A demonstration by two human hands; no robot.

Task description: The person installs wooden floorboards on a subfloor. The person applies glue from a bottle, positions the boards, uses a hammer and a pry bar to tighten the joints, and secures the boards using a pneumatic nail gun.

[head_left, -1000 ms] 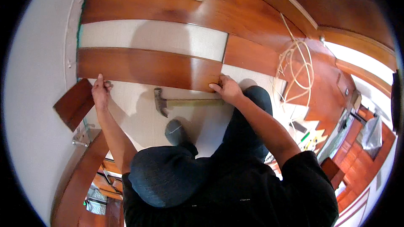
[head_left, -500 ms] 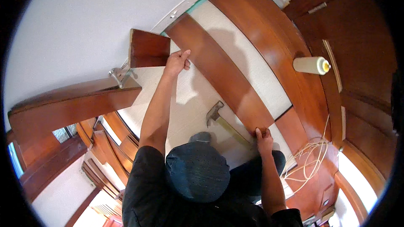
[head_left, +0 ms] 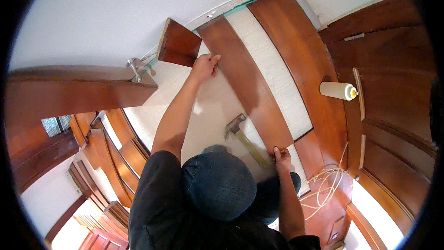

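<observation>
A long reddish-brown floor plank (head_left: 247, 83) lies on the pale underlay, apart from the planks on its right. My left hand (head_left: 206, 67) holds its left edge toward the far end, fingers curled. At the near end, my right hand (head_left: 282, 159) pinches the plank's corner between thumb and fingers. Between my arms a claw hammer (head_left: 249, 144) rests on the underlay, its head pointing away from me. A short dark board (head_left: 179, 41) leans by the wall, just beyond my left hand.
On the laid planks (head_left: 296, 41) at right lies a pale squeeze bottle (head_left: 336, 90). A coiled tan cord (head_left: 330, 185) is at lower right. An open wooden door (head_left: 78, 88) with a metal handle juts in from the left. Loose planks (head_left: 108, 157) are piled behind it.
My view has turned slightly, shifting the whole scene. Both hands stay on the plank's edge, and the hammer lies in the same place on the underlay.
</observation>
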